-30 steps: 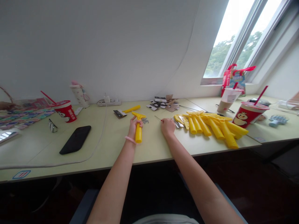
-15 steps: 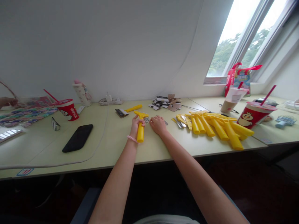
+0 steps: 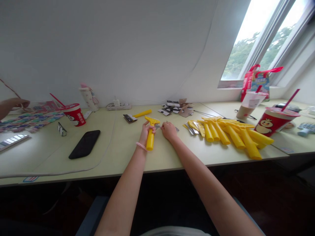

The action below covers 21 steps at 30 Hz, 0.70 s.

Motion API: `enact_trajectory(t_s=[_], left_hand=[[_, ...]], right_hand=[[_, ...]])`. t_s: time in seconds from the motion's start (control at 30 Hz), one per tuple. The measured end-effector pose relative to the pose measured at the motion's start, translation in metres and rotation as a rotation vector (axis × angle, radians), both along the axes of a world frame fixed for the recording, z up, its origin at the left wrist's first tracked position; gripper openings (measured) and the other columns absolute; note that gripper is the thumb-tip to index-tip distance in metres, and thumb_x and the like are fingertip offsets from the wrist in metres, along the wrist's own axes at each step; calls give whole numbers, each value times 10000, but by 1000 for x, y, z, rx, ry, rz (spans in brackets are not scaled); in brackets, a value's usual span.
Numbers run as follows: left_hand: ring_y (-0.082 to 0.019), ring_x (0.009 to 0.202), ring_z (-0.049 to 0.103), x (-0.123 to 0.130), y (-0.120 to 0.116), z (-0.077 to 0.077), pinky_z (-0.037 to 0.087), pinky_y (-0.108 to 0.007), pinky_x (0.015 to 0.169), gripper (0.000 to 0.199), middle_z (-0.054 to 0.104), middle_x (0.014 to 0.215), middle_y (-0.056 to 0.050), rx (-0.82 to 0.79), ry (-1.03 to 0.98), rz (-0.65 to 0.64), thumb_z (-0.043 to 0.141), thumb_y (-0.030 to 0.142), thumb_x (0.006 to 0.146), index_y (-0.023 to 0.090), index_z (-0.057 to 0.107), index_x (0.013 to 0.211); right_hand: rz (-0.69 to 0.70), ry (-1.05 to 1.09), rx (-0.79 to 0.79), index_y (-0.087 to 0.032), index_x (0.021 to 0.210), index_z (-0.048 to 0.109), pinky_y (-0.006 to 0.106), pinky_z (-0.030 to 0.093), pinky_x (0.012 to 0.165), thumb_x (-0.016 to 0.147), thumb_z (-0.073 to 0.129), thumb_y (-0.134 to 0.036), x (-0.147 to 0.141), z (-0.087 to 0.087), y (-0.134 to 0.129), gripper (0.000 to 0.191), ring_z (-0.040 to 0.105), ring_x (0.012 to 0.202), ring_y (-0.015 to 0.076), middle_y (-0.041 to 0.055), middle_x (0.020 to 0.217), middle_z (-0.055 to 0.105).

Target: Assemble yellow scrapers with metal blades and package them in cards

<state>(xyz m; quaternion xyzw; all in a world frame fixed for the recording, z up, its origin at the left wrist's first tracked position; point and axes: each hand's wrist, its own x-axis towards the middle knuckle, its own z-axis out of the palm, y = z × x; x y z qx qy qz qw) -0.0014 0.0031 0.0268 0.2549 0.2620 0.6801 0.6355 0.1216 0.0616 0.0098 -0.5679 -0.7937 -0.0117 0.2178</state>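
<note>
Head view, desk-top inventory.

Item 1: left hand [image 3: 147, 132], fingers closed around a yellow plastic scraper handle [image 3: 150, 141], held upright on the desk with its T-shaped head uppermost. A pink coil hair tie [image 3: 141, 146] circles the wrist.

Item 2: right hand [image 3: 169, 130], palm down, fingers curled and drawn together just beside the scraper head. Whether it pinches something small cannot be told.

Item 3: small metal parts [image 3: 157, 126], a loose heap between the two hands, too small to identify.

Item 4: stacked yellow scraper handles [image 3: 228, 134], a fanned pile to the right of the hands, with silver blade packets [image 3: 190, 128] at its near end.

Item 5: a single yellow handle [image 3: 142, 113] lying beyond the left hand, next to a dark packet [image 3: 129, 118]. Cardboard packaging scraps [image 3: 176, 109] lie further right.

Item 6: on the pale green desk [image 3: 118, 154], a black smartphone [image 3: 84, 144], glasses [image 3: 62, 129], a red cup with straw [image 3: 74, 115], a second red cup [image 3: 270, 123], a milk-tea cup [image 3: 249, 105], a bottle [image 3: 88, 100] and a power strip [image 3: 118, 107].

Item 7: another person's hand [image 3: 11, 106] at the far left edge, well apart from the work.
</note>
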Motion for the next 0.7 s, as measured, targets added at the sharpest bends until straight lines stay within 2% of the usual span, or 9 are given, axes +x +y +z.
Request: enact_trajectory(t_s=[0.23,0.3,0.4,0.53,0.7], left_hand=[[-15,492,446,1,-2,-1,345,-104,397,511,512,809,-14,-21,28,-50,527,0,606,225,437,1056],[-14,501,449,1,-3,-2,353,-102,405,519,516,829,-21,-13,41,-89,528,3,613,227,438,1072],[-14,510,451,3,-5,-2,363,-105,416,524,522,850,-34,-16,71,-179,527,1,621,220,440,1089],[-23,507,456,9,-8,-2,361,-118,405,522,526,850,-39,-39,141,-260,532,1,617,202,452,1092],[-24,486,446,12,-9,-2,357,-126,408,521,508,783,-15,-25,193,-366,537,7,619,200,459,1097]], right_hand=[[-48,62,-87,-153,831,586,289,370,723,827,462,-200,12,-2,-3,133,529,922,209,118,946,621],[-77,183,-75,-162,808,582,280,375,706,818,467,-213,18,-2,-3,126,538,884,196,105,927,625],[-98,508,20,-172,773,577,263,386,655,799,475,-277,26,3,-2,149,549,759,169,66,813,633],[77,858,106,-168,718,576,251,402,599,750,485,-380,27,11,-5,233,529,630,146,32,678,611],[240,978,34,-168,682,568,241,414,572,697,527,-447,21,13,-8,282,507,604,133,14,636,572]])
